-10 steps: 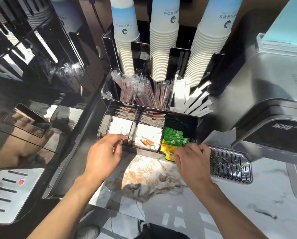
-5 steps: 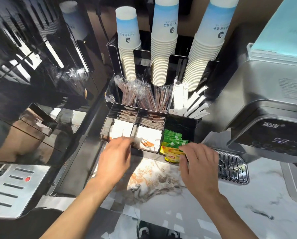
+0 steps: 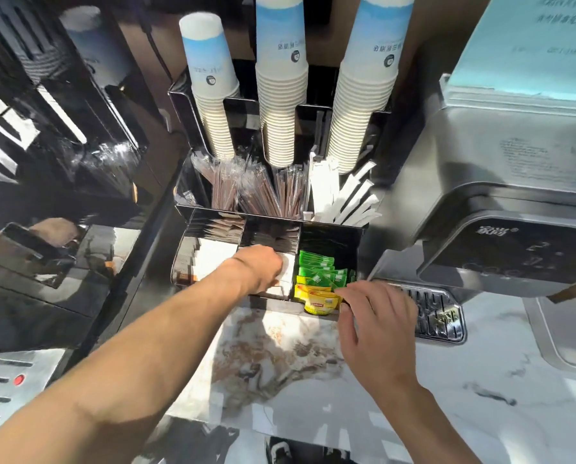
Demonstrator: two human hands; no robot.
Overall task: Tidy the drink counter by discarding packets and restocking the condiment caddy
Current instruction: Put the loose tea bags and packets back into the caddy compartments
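From the head camera, the only view I have, what has changed is my left hand point(image 3: 263, 267): a second ago it rested at the front lip of the black glossy condiment caddy point(image 3: 326, 239) by the left compartment, and now it has crossed into the middle compartment, curled down over the white paper sugar packets point(image 3: 288, 272) there. Its fingers are folded under and hidden by the knuckles, so I cannot tell whether its grip has closed on a packet or is only pressing the stack flat. My right hand point(image 3: 376, 324) has barely shifted; it stays at the front right corner of the caddy, fingers loosely spread, with the fingertips point(image 3: 341, 293) touching the yellow tea bag sachets point(image 3: 318, 299) that lean over the front edge, just before the green tea bag sachets point(image 3: 320, 271). Its grip is wide and holds nothing that I can see. The left compartment shows more white packets point(image 3: 213, 259), uncovered now that the hand has moved off. I judge this as the restocking part in progress, straightening what sits in the caddy, compartment by compartment. The white marbled bench point(image 3: 480, 396) in front of the caddy shows no loose packets within view, so the discarding part looks largely dealt with, though the bench edges lie outside the frame.
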